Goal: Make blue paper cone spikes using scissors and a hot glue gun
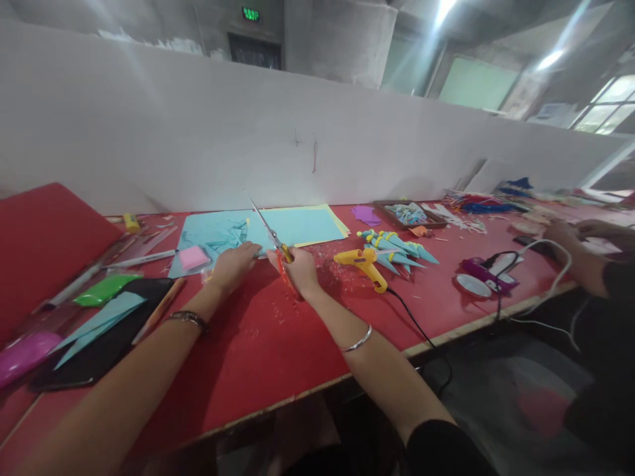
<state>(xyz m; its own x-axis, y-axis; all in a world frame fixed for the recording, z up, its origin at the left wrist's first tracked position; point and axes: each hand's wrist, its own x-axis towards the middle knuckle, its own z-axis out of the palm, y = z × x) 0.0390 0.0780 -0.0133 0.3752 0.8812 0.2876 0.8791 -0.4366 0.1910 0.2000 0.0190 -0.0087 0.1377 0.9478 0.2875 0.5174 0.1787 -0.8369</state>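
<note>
My right hand (302, 270) grips a pair of scissors (274, 237) by the orange-red handles. The long blades point up and to the left, above the light-blue paper sheets (302, 225). Just left of the scissors, my left hand (233, 266) is closed at the near edge of those sheets. A sliver of light blue shows by its fingertips, but what they hold is unclear. Behind my left hand lie cut, crumpled light-blue paper pieces (231, 235). A pink block of paper (193, 258) sits beside my left wrist.
Right of my hands lie a yellow glue gun (364, 266) with a black cord and several light-blue cones (397, 250) with yellow trim. Farther off are a brown tray (436, 221), a purple device (496, 281) and another person's hand (560, 231). At left is a black folder (104, 337).
</note>
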